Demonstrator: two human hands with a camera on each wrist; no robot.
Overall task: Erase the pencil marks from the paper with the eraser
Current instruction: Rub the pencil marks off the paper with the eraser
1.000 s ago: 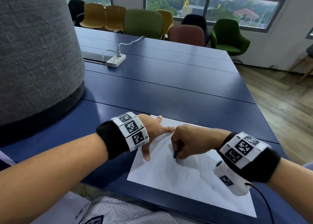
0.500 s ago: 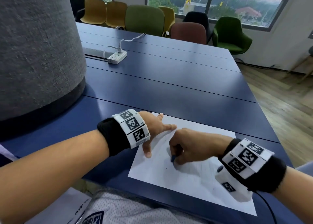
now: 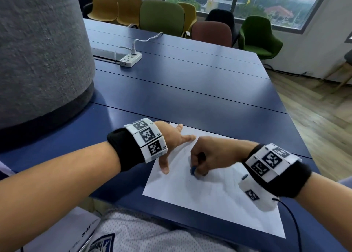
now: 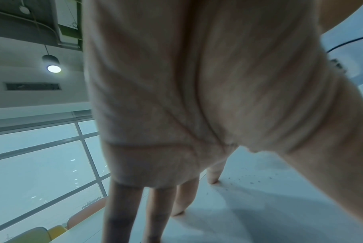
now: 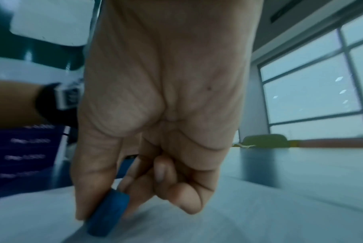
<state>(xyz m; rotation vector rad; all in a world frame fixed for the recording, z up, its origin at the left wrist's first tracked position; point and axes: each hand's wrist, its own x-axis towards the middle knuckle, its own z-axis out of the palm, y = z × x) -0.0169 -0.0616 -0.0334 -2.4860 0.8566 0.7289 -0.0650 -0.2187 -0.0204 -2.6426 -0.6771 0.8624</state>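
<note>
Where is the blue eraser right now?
The blue eraser is pinched in the right hand, its tip on the paper, just right of the left hand's thumb in the head view.

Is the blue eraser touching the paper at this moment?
Touching. In the right wrist view the right hand pinches the blue eraser, whose lower end sits on the paper with no gap showing.

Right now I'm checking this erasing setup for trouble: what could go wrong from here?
The left hand pins only the far left corner of the paper, so a hard stroke could buckle or crease the unpinned near part. The right hand pinches the blue eraser near its tip; it might slip. Crumbs on the sheet could smear underhand.
</note>
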